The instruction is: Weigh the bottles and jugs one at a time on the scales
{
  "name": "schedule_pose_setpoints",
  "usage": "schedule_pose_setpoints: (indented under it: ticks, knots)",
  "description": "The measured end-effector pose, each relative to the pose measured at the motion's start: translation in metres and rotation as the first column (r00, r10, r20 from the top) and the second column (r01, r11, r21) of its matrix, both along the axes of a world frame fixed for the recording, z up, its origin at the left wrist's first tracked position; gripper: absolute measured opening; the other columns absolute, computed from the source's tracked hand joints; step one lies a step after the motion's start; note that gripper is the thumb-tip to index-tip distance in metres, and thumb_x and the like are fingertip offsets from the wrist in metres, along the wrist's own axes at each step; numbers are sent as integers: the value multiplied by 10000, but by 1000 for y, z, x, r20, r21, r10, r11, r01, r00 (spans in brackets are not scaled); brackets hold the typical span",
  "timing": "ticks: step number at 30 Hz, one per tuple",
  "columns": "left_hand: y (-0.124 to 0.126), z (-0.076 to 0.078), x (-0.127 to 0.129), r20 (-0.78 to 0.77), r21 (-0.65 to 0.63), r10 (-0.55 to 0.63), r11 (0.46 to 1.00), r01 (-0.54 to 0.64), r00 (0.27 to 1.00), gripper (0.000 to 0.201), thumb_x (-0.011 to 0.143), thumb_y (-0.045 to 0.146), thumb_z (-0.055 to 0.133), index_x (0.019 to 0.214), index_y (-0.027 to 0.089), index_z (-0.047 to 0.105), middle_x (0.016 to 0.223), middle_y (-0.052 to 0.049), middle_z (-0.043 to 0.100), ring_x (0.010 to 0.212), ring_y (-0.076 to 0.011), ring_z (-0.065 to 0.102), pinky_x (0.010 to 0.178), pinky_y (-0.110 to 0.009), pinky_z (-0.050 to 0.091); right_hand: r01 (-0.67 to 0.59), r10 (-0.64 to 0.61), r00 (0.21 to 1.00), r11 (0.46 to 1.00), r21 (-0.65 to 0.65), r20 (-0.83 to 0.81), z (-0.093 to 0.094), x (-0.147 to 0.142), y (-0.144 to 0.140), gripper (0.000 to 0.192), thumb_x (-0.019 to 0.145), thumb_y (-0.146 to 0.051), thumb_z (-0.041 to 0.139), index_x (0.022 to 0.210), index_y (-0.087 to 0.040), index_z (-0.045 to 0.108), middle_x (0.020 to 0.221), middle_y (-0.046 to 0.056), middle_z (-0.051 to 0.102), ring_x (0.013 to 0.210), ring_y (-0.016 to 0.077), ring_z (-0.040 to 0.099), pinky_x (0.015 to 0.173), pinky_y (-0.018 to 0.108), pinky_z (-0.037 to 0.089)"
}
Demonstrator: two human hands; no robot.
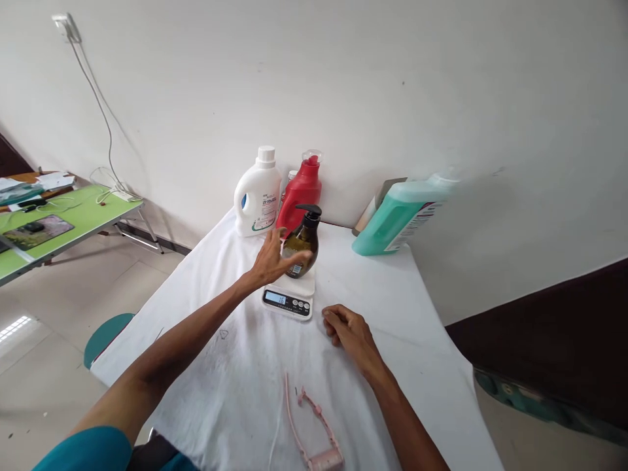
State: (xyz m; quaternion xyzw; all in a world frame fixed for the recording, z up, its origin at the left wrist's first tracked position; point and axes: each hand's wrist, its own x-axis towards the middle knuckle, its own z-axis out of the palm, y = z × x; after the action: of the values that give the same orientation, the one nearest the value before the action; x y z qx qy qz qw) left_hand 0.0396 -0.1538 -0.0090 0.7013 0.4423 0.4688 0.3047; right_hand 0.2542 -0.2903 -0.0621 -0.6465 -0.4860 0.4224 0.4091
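A dark olive pump bottle with a black pump head stands upright over a white kitchen scale, whose display appears to read 16. My left hand is curved around the bottle from the left. Its thumb crosses the bottle's front, slightly blurred, and the fingers reach toward the far side, where their tips are partly hidden. On the white cloth to the right of the scale rests my right hand, its fingers loosely curled with nothing visible in them.
Behind the scale stand a white detergent jug and a red bottle. A green liquid bottle is at the back right by the wall. A pink strap-like device lies at the near edge. Leftward is a green table.
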Motion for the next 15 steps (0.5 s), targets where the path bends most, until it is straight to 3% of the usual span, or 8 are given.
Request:
schedule_pose_setpoints:
  ticks: [3, 5, 8, 11, 15]
  knots:
    - [-1, -18, -13, 211, -64, 150, 988, -140, 966, 499, 1020, 648, 522, 1235, 201, 579, 1315, -149, 645, 1156, -269, 663, 989, -437, 547, 173, -157, 980, 976, 129, -125, 9, -6, 24, 346, 711, -512, 734, 810, -181, 747, 700, 41, 685, 616, 182, 617, 493, 268, 476]
    - [0, -33, -21, 288, -86, 258, 966, -244, 922, 463, 1066, 621, 400, 1138, 203, 585, 1200, -125, 669, 1080, -241, 678, 953, -415, 557, 299, -266, 947, 934, 194, -180, 11, -11, 45, 350, 712, -511, 699, 830, -184, 733, 726, 41, 686, 632, 172, 623, 497, 256, 483]
    - [-1, -56, -34, 316, -108, 324, 946, -306, 892, 471, 1075, 615, 348, 1068, 204, 576, 1104, -112, 673, 977, -220, 688, 870, -387, 577, 414, -373, 905, 881, 227, -205, 4, -18, 72, 351, 733, -526, 634, 846, -198, 690, 725, 23, 657, 622, 155, 604, 503, 248, 481]
    - [-4, -71, -51, 314, -137, 333, 943, -305, 889, 513, 1054, 663, 364, 1060, 201, 587, 1049, -102, 683, 866, -200, 688, 781, -358, 575, 441, -408, 895, 869, 224, -182, -10, -24, 81, 353, 739, -541, 633, 823, -200, 677, 683, 16, 641, 577, 154, 581, 484, 256, 453]
    - [-4, -75, -67, 309, -143, 288, 956, -255, 906, 565, 1029, 718, 379, 1066, 204, 611, 985, -79, 686, 763, -174, 670, 687, -321, 555, 382, -369, 924, 899, 215, -98, -23, -26, 72, 363, 756, -547, 656, 825, -194, 707, 655, 20, 655, 577, 176, 594, 513, 278, 451]
